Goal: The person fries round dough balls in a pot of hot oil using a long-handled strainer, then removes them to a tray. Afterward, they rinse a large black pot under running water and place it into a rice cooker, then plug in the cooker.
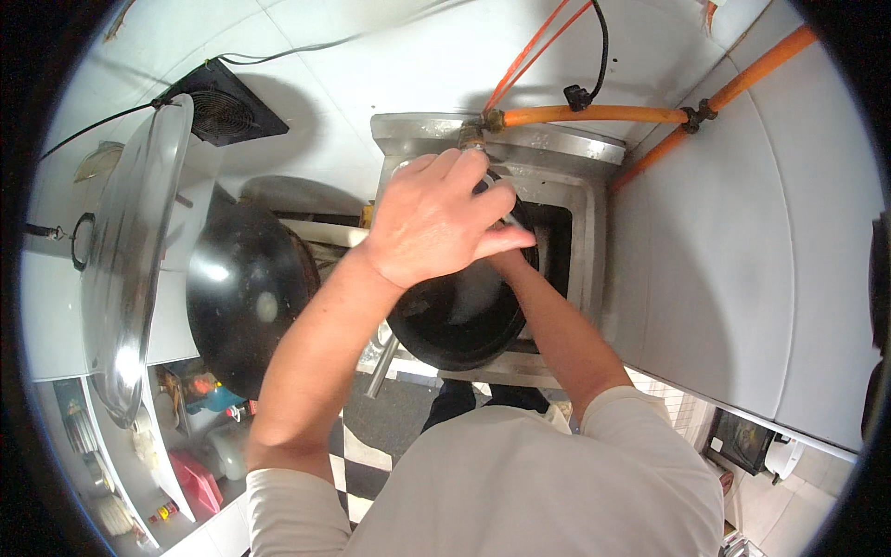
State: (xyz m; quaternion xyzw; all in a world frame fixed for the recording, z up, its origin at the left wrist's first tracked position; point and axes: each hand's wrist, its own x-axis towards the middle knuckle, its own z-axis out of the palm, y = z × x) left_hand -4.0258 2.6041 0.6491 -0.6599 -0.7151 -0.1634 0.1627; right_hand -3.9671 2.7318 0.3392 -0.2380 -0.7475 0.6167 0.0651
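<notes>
A round black pan (456, 313) sits tilted over the stainless steel sink (595, 230). My left hand (442, 216) is above its far part, just below the tap (472, 136), with the fingers curled and the thumb pointing right. Something pale shows beneath those fingers, but what they touch is hidden. Lower down, my right hand (507, 260) reaches to the pan's right side. Most of it is covered by my left hand, so its grip cannot be seen.
An orange pipe (592, 114) runs from the tap along the wall. Left of the sink stands a large black wok (247, 299); a shiny domed lid (132, 271) hangs farther left. A metal bar (382, 367) juts toward my body. Shelves (163, 445) hold several kitchen items.
</notes>
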